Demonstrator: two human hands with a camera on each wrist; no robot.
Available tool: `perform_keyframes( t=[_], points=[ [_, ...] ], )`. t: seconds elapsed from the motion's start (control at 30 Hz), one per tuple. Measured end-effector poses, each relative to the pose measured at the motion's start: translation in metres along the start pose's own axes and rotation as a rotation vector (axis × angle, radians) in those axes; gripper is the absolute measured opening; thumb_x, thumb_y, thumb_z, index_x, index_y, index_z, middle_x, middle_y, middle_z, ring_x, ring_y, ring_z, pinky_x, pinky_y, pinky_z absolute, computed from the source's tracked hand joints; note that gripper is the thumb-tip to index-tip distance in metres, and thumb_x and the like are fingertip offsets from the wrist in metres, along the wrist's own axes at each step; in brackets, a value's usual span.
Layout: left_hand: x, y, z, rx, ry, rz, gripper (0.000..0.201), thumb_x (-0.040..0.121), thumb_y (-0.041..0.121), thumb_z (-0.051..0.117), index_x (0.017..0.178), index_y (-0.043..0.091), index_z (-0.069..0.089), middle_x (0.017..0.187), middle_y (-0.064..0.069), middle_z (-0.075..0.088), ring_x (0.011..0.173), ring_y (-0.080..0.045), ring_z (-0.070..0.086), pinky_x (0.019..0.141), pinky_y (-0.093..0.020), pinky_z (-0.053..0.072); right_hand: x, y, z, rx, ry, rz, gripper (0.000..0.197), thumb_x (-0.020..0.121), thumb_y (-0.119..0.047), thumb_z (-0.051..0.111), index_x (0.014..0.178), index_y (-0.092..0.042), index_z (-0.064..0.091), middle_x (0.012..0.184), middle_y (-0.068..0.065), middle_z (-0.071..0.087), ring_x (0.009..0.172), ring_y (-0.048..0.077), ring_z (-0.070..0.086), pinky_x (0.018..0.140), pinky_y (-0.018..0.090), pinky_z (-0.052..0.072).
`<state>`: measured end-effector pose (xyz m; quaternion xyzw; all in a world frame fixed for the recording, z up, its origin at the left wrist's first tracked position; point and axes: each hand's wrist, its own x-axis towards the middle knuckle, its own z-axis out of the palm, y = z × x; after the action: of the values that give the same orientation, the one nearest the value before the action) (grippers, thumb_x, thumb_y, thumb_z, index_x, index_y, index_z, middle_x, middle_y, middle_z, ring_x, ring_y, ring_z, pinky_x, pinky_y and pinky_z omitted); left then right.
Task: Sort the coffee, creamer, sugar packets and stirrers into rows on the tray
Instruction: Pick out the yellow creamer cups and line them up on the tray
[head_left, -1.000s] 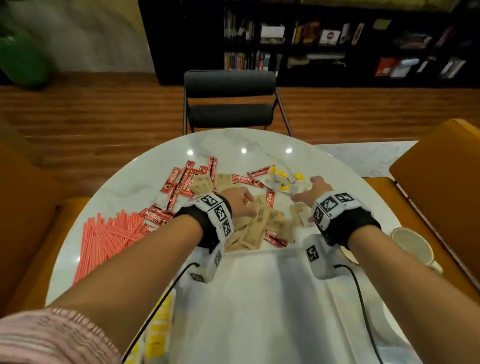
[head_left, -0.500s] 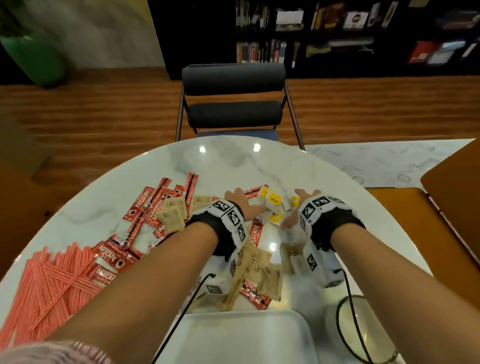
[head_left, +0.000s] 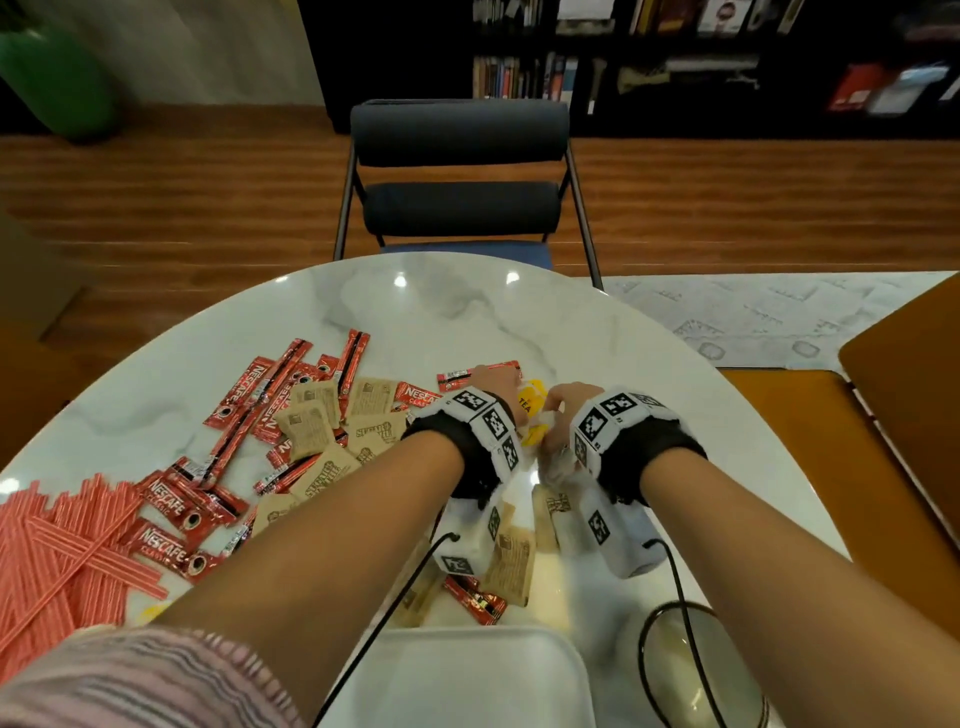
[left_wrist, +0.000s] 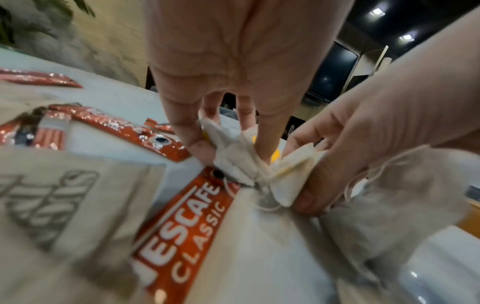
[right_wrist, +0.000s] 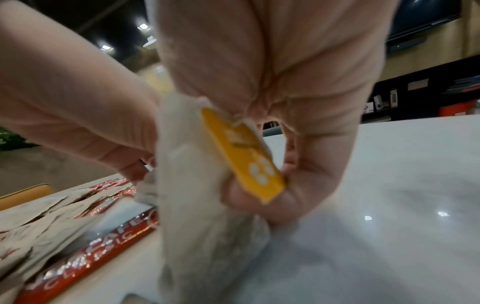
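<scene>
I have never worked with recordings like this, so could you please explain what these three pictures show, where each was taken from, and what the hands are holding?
There is no machine here: a person works with bare hands and wears three cameras. The wide picture comes from a head camera looking down at a round marble table. The two close pictures come from cameras strapped to each wrist, looking along the fingers.

On the table lie red coffee sachets, brown sugar packets and a heap of red stirrers. A white tray sits at the near edge.

The left hand pinches white tea bags. The right hand grips another bundle of tea bags with a yellow tag. Both hands meet just beyond the packets.
</scene>
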<state>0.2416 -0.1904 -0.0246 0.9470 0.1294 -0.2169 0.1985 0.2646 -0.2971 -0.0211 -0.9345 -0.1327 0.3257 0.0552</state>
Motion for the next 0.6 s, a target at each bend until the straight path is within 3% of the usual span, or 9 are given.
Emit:
perform_keyframes(
  t=[0.1,0.2,0.3,0.4,0.5,0.6],
  points=[
    [-0.007,-0.004,-0.005,-0.008,0.055,0.036,0.035,0.091,0.017,0.056,0.124,0.004,0.053,0.127,-0.014,0.055,0.118,-0.027,0.051,0.092,-0.028,0.04,-0.002,0.009,-0.001,0.112,0.036,-0.008,0.036,0.08,-0.012,0.063,0.115,-0.012,0.056,0.117,0.01,0.06,0.105,0.029,0.058,0.084,0.029,0.046],
    [-0.014,-0.014,-0.01,-0.106,0.101,0.015,0.037,0.089,0.017,0.06,0.124,0.006,0.054,0.129,-0.011,0.054,0.119,-0.025,0.049,0.094,-0.027,0.038,-0.006,0.013,-0.001,0.257,0.068,0.025,0.046,0.074,-0.009,0.069,0.118,-0.012,0.057,0.117,0.011,0.059,0.104,0.03,0.058,0.088,0.038,0.051],
    [-0.026,-0.029,-0.013,-0.297,0.107,-0.008,0.039,0.085,0.017,0.065,0.122,0.008,0.054,0.127,-0.01,0.054,0.113,-0.024,0.052,0.08,-0.023,0.04,-0.014,0.013,-0.002,0.359,0.08,0.032,0.051,0.071,-0.007,0.071,0.12,-0.009,0.057,0.108,0.013,0.058,0.101,0.033,0.06,0.086,0.046,0.052],
    [-0.039,-0.045,-0.01,-0.611,0.029,-0.066,0.035,0.086,0.011,0.062,0.119,0.01,0.052,0.121,-0.013,0.054,0.1,-0.028,0.057,0.07,-0.026,0.048,-0.024,0.004,-0.002,0.42,0.106,-0.002,0.055,0.07,-0.009,0.074,0.122,-0.009,0.056,0.103,0.009,0.055,0.102,0.029,0.059,0.087,0.045,0.052],
    [-0.06,-0.06,-0.007,-1.034,-0.137,-0.186,0.014,0.087,0.0,0.052,0.092,0.013,0.052,0.105,-0.018,0.057,0.09,-0.031,0.06,0.081,-0.042,0.053,-0.041,-0.017,-0.002,0.459,0.133,-0.096,0.062,0.071,-0.013,0.076,0.127,-0.012,0.053,0.125,0.01,0.054,0.106,0.023,0.055,0.082,0.031,0.051],
    [-0.088,-0.076,-0.008,-1.337,-0.273,-0.227,0.016,0.089,-0.003,0.037,0.085,0.008,0.048,0.084,-0.014,0.057,0.067,-0.022,0.058,0.057,-0.029,0.054,-0.065,-0.047,0.002,0.496,0.139,-0.2,0.059,0.074,-0.014,0.075,0.128,-0.012,0.052,0.117,0.005,0.053,0.101,0.019,0.053,0.056,0.013,0.041]
  ],
)
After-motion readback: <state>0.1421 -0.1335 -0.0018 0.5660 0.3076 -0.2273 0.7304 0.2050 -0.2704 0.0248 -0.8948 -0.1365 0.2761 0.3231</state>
